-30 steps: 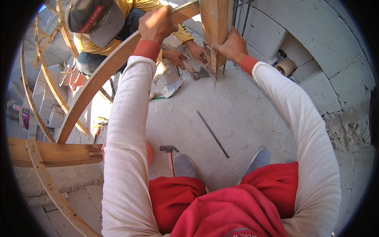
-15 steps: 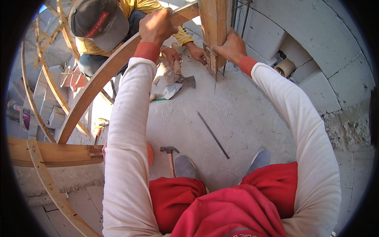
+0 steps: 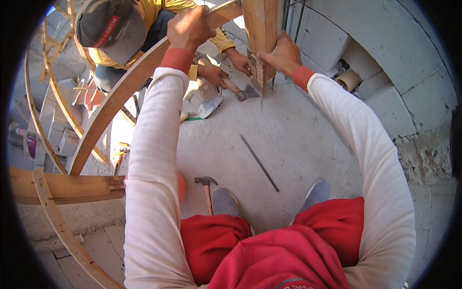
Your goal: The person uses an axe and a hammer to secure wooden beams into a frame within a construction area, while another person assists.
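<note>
My left hand (image 3: 190, 29) is closed around the upper part of a curved wooden beam (image 3: 111, 107). With my right hand (image 3: 280, 58) I grip the right side of an upright wooden post (image 3: 261, 29), near its lower end; the thumb reaches across toward a small wood piece (image 3: 258, 71) against the post's foot. A co-worker in a yellow shirt crouches opposite. One of that person's hands (image 3: 239, 61) touches the small piece, and the other (image 3: 214, 76) holds a hatchet (image 3: 248, 92) with its head close to the post's foot.
On the concrete floor lie a metal rod (image 3: 260, 163), a claw hammer (image 3: 207, 190) by my left shoe, and a trowel (image 3: 210, 107). Pliers (image 3: 122, 151) lie farther left. Curved wooden ribs (image 3: 62, 103) stand at left. A block wall (image 3: 385, 43) with a pipe stub (image 3: 347, 79) rises at right.
The co-worker's hatchet has swung right and up, its head now beside the post's foot. The co-worker's head has shifted slightly left. My hands keep their hold, nearly still.
</note>
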The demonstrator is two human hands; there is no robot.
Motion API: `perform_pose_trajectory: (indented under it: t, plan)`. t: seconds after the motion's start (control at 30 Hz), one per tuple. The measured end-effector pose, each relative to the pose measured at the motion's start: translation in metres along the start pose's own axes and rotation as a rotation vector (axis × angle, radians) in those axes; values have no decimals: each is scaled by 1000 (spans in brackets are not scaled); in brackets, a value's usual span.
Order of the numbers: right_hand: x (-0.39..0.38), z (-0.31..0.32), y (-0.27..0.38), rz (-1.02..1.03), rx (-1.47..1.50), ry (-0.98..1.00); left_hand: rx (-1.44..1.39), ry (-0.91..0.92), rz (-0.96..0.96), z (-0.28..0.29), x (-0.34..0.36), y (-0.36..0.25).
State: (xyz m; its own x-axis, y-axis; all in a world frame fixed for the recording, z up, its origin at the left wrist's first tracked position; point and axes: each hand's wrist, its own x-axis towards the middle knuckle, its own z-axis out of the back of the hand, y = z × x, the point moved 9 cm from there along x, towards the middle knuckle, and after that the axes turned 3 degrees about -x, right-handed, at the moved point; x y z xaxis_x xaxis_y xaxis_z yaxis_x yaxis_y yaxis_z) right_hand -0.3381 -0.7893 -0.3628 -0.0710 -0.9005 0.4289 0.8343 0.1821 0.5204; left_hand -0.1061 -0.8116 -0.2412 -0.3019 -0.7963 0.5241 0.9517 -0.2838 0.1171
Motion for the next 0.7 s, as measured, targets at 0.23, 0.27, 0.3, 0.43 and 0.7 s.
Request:
perform_pose_trajectory:
  t: [0.23,0.27,0.3,0.43,0.7]
  plan:
    - [3,0,2,7,-6,-17,0,-15,-12,3,1,0]
    - [3,1,2,19,3,-23,-4,-17,-12,3,0,1]
    - [2,0,1,4,-4,-10,-9,-20,-13,4,-1,2]
    - [4,1,5,0,-38,-21,7,-65,-25,9,-1,1]
    - [4,3,3,18,-42,-44,-1,-70,-30,14,-2,-3]
